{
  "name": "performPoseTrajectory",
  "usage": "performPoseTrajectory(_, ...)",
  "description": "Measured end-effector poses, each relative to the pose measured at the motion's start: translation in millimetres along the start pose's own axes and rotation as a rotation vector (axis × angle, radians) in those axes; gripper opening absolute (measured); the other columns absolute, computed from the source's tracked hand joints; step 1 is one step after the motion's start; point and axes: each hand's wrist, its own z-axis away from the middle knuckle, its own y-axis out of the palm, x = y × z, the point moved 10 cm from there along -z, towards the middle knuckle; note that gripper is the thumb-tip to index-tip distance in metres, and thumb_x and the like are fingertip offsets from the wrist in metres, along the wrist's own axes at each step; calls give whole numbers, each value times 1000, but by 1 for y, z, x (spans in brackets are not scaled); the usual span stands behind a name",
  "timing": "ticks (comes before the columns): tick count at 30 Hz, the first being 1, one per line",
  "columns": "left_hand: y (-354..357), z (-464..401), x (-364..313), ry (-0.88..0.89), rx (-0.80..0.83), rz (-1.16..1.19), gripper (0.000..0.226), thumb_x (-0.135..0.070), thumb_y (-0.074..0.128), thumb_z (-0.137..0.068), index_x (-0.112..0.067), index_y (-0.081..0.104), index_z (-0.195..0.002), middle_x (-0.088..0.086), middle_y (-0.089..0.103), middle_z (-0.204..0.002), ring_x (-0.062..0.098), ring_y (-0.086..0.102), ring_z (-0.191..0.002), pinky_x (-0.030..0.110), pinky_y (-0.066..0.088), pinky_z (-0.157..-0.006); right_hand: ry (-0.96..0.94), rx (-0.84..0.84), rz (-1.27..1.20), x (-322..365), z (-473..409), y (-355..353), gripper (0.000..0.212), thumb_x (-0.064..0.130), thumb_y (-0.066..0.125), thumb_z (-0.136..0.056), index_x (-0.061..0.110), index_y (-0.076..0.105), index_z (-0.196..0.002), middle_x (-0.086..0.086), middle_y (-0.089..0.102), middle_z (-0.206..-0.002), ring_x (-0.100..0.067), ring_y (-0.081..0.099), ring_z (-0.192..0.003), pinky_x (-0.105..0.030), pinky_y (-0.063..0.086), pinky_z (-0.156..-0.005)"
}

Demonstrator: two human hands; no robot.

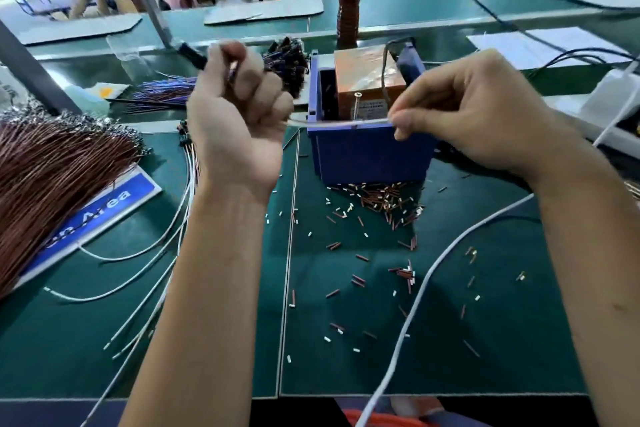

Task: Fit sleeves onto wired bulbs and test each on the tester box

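While both hands pinch a clear sleeve [341,122], a blue sign [100,215] reads "Area".

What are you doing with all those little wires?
A person is working at a green mat. The left hand is curled into a fist around some thin wires, and the right hand pinches the end of a thin clear sleeve stretched between both hands. Just behind sits the blue bin holding an orange tester box. A big brown wire bundle lies at the left, and small cut pieces are scattered on the mat.
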Motion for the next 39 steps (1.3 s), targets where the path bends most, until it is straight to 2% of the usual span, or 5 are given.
performPoseTrajectory(6, 43, 34, 53, 294, 532, -1176, 27, -16, 50, -106, -3, 67, -88, 6, 59, -71, 14, 53, -64, 31, 43, -57, -34, -107, -16, -23, 25, 20, 5, 12, 81, -89, 17, 81, -90, 9, 77, -81, -8, 73, -77, -28, 59, -76)
performPoseTrajectory(10, 55, 46, 85, 461, 712, -1519, 6, -12, 64, -96, -8, 69, -98, 2, 65, -89, 25, 60, -83, 45, 50, -74, -62, -239, -77, -33, 41, 19, 18, 8, 82, -87, 23, 79, -96, 14, 77, -89, 0, 73, -81, -17, 56, -77)
performPoseTrajectory(18, 10, 36, 109, 295, 540, -1320, 16, -13, 64, -98, -10, 73, -86, 0, 70, -75, 20, 66, -70, 44, 52, -66, -34, -315, -26, -50, 54, 25, 9, 9, 83, -88, 14, 81, -95, 9, 78, -91, -3, 74, -86, -16, 55, -79)
performPoseTrajectory(35, 6, 44, 103, 485, 527, -1318, 5, -12, 78, -90, -8, 79, -91, 1, 75, -81, 20, 71, -74, 42, 56, -65, 59, -248, -104, -62, 54, 39, 3, 11, 81, -90, 13, 80, -89, 8, 75, -85, -14, 71, -81, -26, 56, -74)
performPoseTrajectory(39, -2, 37, 99, 457, 494, -1342, 8, -14, 79, -89, -7, 78, -85, 2, 75, -76, 22, 71, -71, 41, 57, -65, 136, -314, -296, -80, 56, 24, 7, 10, 75, -95, 12, 75, -88, 7, 69, -74, -11, 59, -60, -25, 49, -59)
